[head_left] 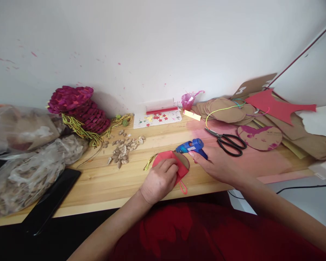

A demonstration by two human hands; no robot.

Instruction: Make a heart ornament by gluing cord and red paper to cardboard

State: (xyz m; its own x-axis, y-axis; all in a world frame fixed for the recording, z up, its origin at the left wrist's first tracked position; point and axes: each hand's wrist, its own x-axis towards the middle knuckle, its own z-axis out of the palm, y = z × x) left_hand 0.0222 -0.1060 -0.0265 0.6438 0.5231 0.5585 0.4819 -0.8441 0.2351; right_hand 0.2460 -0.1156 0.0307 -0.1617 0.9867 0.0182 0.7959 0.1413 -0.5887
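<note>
My left hand (159, 180) presses down with curled fingers on a red paper disc (168, 159) lying over a brown cardboard round (185, 160) near the wooden table's (103, 181) front edge. A red cord loop (183, 187) hangs from under the disc and a yellow-green tassel (149, 162) sticks out at its left. My right hand (218, 165) is wrapped around the handle of a blue glue gun (191, 146), whose nozzle points left at the disc's upper edge.
Black scissors (229, 140) lie right of the glue gun. Seed shells (123, 149) are scattered mid-table. A magenta tasselled decoration (78, 108), plastic bags (24, 170) and a black phone (53, 199) sit left. Cardboard rounds (228, 108), red paper (279, 105) and a star sheet (157, 117) lie behind.
</note>
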